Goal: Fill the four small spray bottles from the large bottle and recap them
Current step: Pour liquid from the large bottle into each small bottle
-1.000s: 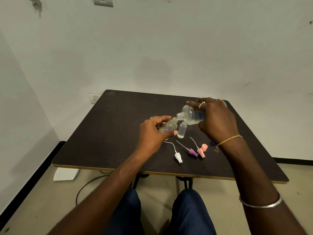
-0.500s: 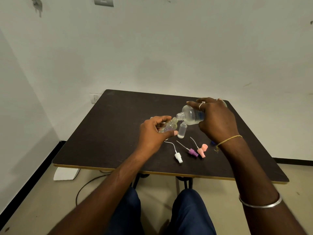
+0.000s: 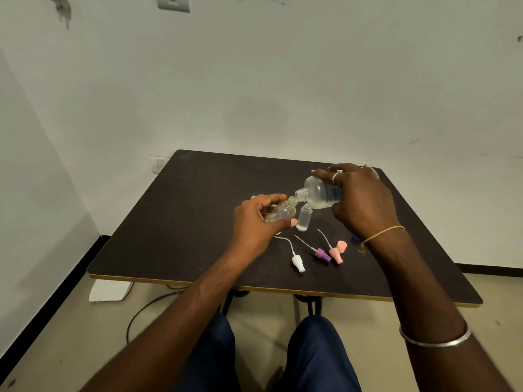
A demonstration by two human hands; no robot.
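Note:
My right hand (image 3: 362, 202) grips the large clear bottle (image 3: 318, 193), tipped on its side with its open mouth pointing left. My left hand (image 3: 254, 222) holds a small clear spray bottle (image 3: 281, 212) tilted, its neck right at the large bottle's mouth. Another small uncapped bottle (image 3: 304, 217) stands upright on the dark table (image 3: 184, 222) just below the two mouths. Loose spray caps with dip tubes lie nearer to me: a white cap (image 3: 298, 263), a purple cap (image 3: 322, 254) and a pink cap (image 3: 335, 253). Any other small bottles are hidden behind my hands.
A separate pink cover (image 3: 342, 245) lies beside the pink cap. A small blue object (image 3: 355, 238) shows at my right wrist. The table's near edge (image 3: 283, 288) runs above my knees. White walls stand behind and to the left; a cable lies on the floor.

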